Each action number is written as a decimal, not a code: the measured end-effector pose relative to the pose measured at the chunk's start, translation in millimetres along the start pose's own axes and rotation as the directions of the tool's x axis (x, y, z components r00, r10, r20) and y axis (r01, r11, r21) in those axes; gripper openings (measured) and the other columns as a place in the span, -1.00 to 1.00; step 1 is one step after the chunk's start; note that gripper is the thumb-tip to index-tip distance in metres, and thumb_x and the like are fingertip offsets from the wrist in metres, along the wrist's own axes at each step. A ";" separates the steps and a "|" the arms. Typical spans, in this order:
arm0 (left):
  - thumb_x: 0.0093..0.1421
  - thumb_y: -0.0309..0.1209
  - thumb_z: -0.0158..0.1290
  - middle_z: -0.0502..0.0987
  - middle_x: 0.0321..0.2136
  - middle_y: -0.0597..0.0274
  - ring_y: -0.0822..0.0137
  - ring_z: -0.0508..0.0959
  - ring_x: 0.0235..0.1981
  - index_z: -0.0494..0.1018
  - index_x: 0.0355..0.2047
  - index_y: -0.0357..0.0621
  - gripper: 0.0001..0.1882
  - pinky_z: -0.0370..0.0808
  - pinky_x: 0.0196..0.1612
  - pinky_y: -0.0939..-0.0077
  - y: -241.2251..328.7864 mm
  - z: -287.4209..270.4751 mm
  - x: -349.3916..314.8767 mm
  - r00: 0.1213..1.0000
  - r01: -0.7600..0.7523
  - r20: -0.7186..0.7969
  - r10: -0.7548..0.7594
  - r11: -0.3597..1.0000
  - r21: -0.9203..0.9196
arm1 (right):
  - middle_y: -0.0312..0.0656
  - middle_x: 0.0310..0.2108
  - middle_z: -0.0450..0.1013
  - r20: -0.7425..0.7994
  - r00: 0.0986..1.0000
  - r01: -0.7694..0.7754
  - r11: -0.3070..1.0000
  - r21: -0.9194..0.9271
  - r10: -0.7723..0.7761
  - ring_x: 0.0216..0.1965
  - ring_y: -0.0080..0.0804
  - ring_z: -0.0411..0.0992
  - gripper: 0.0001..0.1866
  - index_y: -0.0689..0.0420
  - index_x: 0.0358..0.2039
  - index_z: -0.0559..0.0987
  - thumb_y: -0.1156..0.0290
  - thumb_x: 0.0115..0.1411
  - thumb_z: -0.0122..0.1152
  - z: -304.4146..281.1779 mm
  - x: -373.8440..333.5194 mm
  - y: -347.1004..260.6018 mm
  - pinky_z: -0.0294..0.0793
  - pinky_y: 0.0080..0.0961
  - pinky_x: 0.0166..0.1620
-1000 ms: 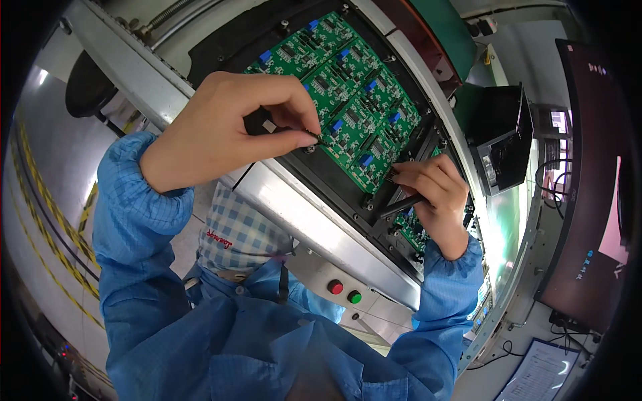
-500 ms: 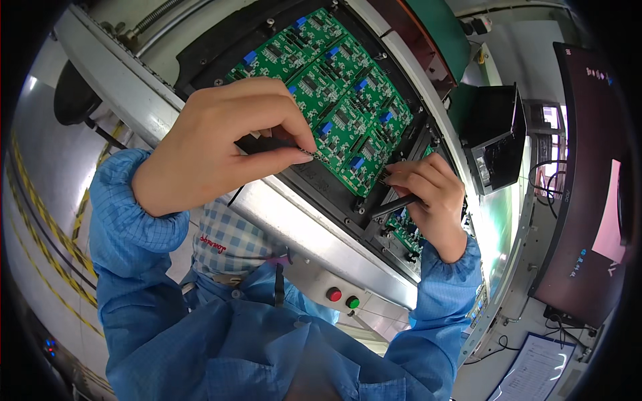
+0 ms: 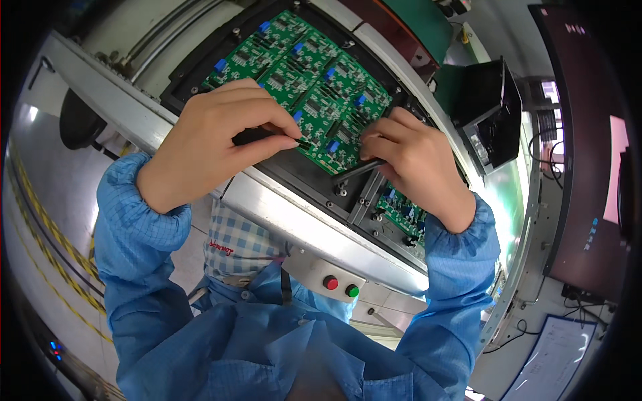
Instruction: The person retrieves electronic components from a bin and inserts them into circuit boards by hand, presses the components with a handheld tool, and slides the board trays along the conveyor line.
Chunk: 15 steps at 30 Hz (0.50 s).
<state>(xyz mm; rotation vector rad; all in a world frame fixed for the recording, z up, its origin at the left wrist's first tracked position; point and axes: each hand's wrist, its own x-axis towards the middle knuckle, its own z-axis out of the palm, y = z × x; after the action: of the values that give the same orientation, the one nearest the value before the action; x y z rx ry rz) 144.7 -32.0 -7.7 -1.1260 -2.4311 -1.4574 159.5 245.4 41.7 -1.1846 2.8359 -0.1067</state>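
A green circuit board panel (image 3: 314,93) with several blue blocks and many small parts lies in a black fixture (image 3: 294,175). Over its near left edge, my left hand (image 3: 217,140) is closed, thumb and forefinger pinching a thin dark strip (image 3: 305,144) whose kind I cannot make out. My right hand (image 3: 418,157) is at the panel's right edge, fingers curled and slightly blurred. A black pen-shaped tool (image 3: 359,172) sticks out to the left from under those fingers, held in the hand. What the right fingertips touch is hidden.
Another green board (image 3: 404,214) sits in the fixture below my right hand. A metal rail (image 3: 294,217) runs along the near side, with red (image 3: 330,283) and green (image 3: 352,291) buttons below. A black open box (image 3: 491,123) and a monitor (image 3: 585,147) stand to the right.
The whole view has shifted, with the fixture now further up and left. My right hand has moved slightly farther along the panel's right edge. The left hand keeps its pinch near the same edge.
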 end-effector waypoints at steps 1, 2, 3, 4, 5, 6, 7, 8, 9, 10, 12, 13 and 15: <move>0.03 -0.56 0.26 0.56 -0.42 0.20 0.29 0.54 -0.36 0.58 -0.35 -0.22 -0.85 0.48 -0.35 0.47 2.7 5.8 2.3 1.000 -0.011 0.007 0.010 1.000 0.014 | -0.30 -0.19 0.47 0.012 1.000 -0.010 0.999 -0.049 0.011 -0.17 -0.28 0.44 -0.55 0.06 -0.29 0.58 0.64 -0.30 0.35 0.1 -5.5 -0.5 0.52 -0.40 -0.21; 0.05 -0.54 0.25 0.55 -0.41 0.19 0.27 0.53 -0.34 0.57 -0.35 -0.23 -0.86 0.47 -0.33 0.44 4.4 7.3 5.2 0.998 -0.044 0.044 0.042 0.997 0.062 | -0.30 -0.19 0.47 -0.008 1.000 -0.019 0.999 -0.047 0.018 -0.17 -0.28 0.44 -0.55 0.06 -0.29 0.58 0.64 -0.30 0.35 -3.7 -10.9 -2.0 0.52 -0.40 -0.21; 0.06 -0.53 0.24 0.55 -0.41 0.19 0.25 0.52 -0.32 0.56 -0.35 -0.23 -0.87 0.46 -0.31 0.42 5.6 8.5 8.0 0.994 -0.079 0.082 0.070 0.991 0.108 | -0.28 -0.19 0.47 -0.076 0.995 -0.063 0.998 -0.021 0.061 -0.15 -0.25 0.45 -0.54 0.05 -0.25 0.57 0.65 -0.27 0.34 -8.4 -16.9 -2.3 0.52 -0.39 -0.20; 0.06 -0.53 0.24 0.55 -0.41 0.19 0.25 0.52 -0.32 0.56 -0.35 -0.23 -0.87 0.46 -0.31 0.42 5.4 9.4 10.4 0.993 -0.088 0.095 0.076 0.989 0.120 | -0.26 -0.18 0.47 -0.141 0.985 -0.104 0.995 0.009 0.104 -0.13 -0.21 0.46 -0.52 0.03 -0.21 0.56 0.65 -0.25 0.33 -13.2 -23.0 -0.9 0.53 -0.39 -0.18; 0.08 -0.53 0.22 0.55 -0.42 0.19 0.24 0.50 -0.33 0.55 -0.34 -0.24 -0.87 0.45 -0.29 0.41 1.6 11.9 12.9 0.990 -0.087 0.122 0.069 0.986 0.144 | -0.22 -0.19 0.47 -0.194 0.965 -0.165 0.985 0.059 0.173 -0.12 -0.14 0.47 -0.54 0.04 -0.17 0.54 0.66 -0.16 0.30 -17.3 -32.3 11.2 0.51 -0.37 -0.17; 0.09 -0.53 0.20 0.54 -0.42 0.18 0.23 0.49 -0.33 0.55 -0.33 -0.24 -0.88 0.45 -0.27 0.39 2.7 10.6 14.6 0.987 -0.082 0.148 0.057 0.982 0.172 | -0.18 -0.24 0.47 -0.320 0.924 -0.210 0.977 0.039 0.211 -0.24 -0.21 0.48 -0.59 0.08 -0.17 0.53 0.65 -0.09 0.29 -25.9 -39.8 22.0 0.48 -0.41 -0.24; 0.18 -0.42 0.11 0.51 -0.39 0.21 0.18 0.47 -0.23 0.53 -0.35 -0.22 -0.89 0.45 -0.15 0.34 7.7 7.5 15.9 0.976 -0.045 0.216 0.000 0.978 0.204 | -0.19 -0.26 0.48 -0.384 0.846 -0.345 0.929 0.134 0.370 -0.37 -0.35 0.46 -0.61 0.09 -0.14 0.54 0.65 -0.03 0.27 -27.6 -48.3 40.8 0.44 -0.47 -0.31; 0.18 -0.42 0.11 0.51 -0.39 0.21 0.18 0.47 -0.23 0.53 -0.35 -0.22 -0.89 0.45 -0.15 0.34 8.3 8.2 18.6 0.972 -0.059 0.233 0.009 0.976 0.208 | -0.22 -0.25 0.50 -0.515 0.791 -0.365 0.930 0.036 0.331 -0.45 -0.48 0.40 -0.62 0.10 -0.10 0.55 0.62 0.02 0.25 -30.7 -65.7 74.7 0.42 -0.54 -0.35; 0.17 -0.42 0.12 0.51 -0.38 0.21 0.19 0.47 -0.22 0.53 -0.35 -0.21 -0.89 0.46 -0.14 0.34 6.5 10.5 20.1 0.967 -0.113 0.248 0.048 0.961 0.253 | -0.22 -0.26 0.54 -0.527 0.712 -0.475 0.871 0.125 0.464 -0.42 -0.49 0.45 -0.66 0.12 -0.06 0.55 0.56 0.11 0.23 -33.0 -80.6 108.0 0.43 -0.54 -0.32; 0.16 -0.42 0.13 0.51 -0.37 0.22 0.20 0.47 -0.22 0.54 -0.35 -0.21 -0.89 0.46 -0.13 0.35 6.4 11.5 19.1 0.962 -0.160 0.261 0.080 0.940 0.300 | -0.17 -0.27 0.56 -0.591 0.657 -0.567 0.823 0.022 0.468 -0.34 -0.42 0.52 -0.72 0.16 -0.06 0.55 0.48 0.19 0.22 -31.7 -91.5 137.9 0.47 -0.49 -0.28; 0.12 -0.42 0.16 0.51 -0.37 0.24 0.22 0.47 -0.21 0.55 -0.34 -0.18 -0.88 0.47 -0.10 0.38 9.4 14.2 21.3 0.962 -0.184 0.258 0.092 0.915 0.358 | -0.09 -0.24 0.58 -0.591 0.621 -0.600 0.797 0.064 0.515 -0.22 -0.27 0.58 -0.70 0.15 -0.01 0.51 0.37 0.26 0.18 -23.9 -108.9 168.4 0.50 -0.41 -0.20; 0.10 -0.43 0.17 0.52 -0.36 0.26 0.24 0.48 -0.20 0.56 -0.34 -0.17 -0.88 0.47 -0.09 0.39 12.0 13.3 22.4 0.954 -0.220 0.280 0.110 0.889 0.401 | -0.04 -0.21 0.57 -0.541 0.576 -0.688 0.721 0.085 0.613 -0.19 -0.20 0.57 -0.67 0.14 0.03 0.48 0.34 0.27 0.16 -19.7 -109.3 170.4 0.51 -0.38 -0.16; 0.09 -0.43 0.19 0.52 -0.35 0.27 0.25 0.48 -0.20 0.57 -0.35 -0.16 -0.88 0.47 -0.09 0.40 16.2 12.8 24.0 0.944 -0.258 0.305 0.124 0.854 0.451 | 0.07 -0.13 0.54 -0.532 0.513 -0.735 0.665 0.133 0.674 -0.09 -0.03 0.55 -0.58 0.13 0.10 0.41 0.21 0.30 0.12 -6.7 -111.4 179.4 0.50 -0.29 -0.06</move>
<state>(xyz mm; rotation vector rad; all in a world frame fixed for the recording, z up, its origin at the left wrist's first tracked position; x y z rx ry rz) 141.1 -4.4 7.3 -1.4495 -2.5402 -0.6044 110.1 450.8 36.2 0.1778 3.6051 -0.2768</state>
